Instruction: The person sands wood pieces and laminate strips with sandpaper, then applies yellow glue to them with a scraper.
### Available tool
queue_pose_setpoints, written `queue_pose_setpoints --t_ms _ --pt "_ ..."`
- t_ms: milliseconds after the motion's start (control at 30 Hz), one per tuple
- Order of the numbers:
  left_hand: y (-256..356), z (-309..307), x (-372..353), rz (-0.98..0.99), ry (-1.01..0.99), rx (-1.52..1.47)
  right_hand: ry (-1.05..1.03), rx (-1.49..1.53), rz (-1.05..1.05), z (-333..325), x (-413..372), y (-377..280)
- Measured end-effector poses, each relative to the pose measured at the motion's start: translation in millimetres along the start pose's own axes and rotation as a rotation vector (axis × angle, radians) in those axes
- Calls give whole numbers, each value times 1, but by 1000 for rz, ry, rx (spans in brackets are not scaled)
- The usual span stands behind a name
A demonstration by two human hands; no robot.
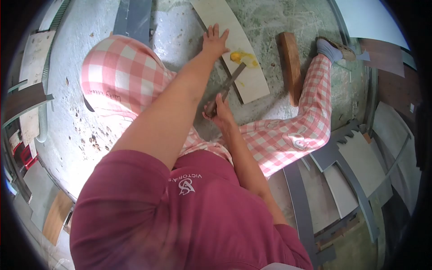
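Observation:
A pale, flat board (254, 87) with a curved edge lies on the floor. My left hand (215, 42) presses flat on its left side, fingers spread. In my right hand (221, 112) is a knife (231, 81), its wooden handle wrapped by my fingers and its dark, narrow blade slanting up over the board. The blade tip reaches just below a yellow, runny blob (236, 56) that looks like broken egg yolk, with a wet, yellowish smear beside it. A smaller yellow streak shows lower on the board.
A thick wooden block (291, 67) lies between the board and my right foot (335, 48). Grey panels (132, 20) rest at the upper left. Cut boards and curved offcuts (355, 184) are piled at the lower right. More boards and a ribbed hose (42, 119) line the left side.

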State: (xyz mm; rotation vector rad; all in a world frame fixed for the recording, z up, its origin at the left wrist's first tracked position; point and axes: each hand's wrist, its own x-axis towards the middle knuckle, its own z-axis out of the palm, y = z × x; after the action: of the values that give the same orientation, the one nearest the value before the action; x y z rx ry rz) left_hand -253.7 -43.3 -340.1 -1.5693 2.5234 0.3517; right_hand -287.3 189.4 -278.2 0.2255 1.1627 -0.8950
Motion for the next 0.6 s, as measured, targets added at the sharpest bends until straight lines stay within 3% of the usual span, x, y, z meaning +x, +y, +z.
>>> queue_pose_setpoints --t_ms 100,200,300,600 --pt "1 -6 2 -14 -67 7 78 45 27 -2 -2 1" --pt "0 -1 4 -3 -40 16 8 98 88 -18 -13 6" --pt "0 1 1 9 18 3 -17 88 16 -16 0 -5" --pt "5 -3 4 -22 -40 -44 -100 141 123 -15 4 -12"
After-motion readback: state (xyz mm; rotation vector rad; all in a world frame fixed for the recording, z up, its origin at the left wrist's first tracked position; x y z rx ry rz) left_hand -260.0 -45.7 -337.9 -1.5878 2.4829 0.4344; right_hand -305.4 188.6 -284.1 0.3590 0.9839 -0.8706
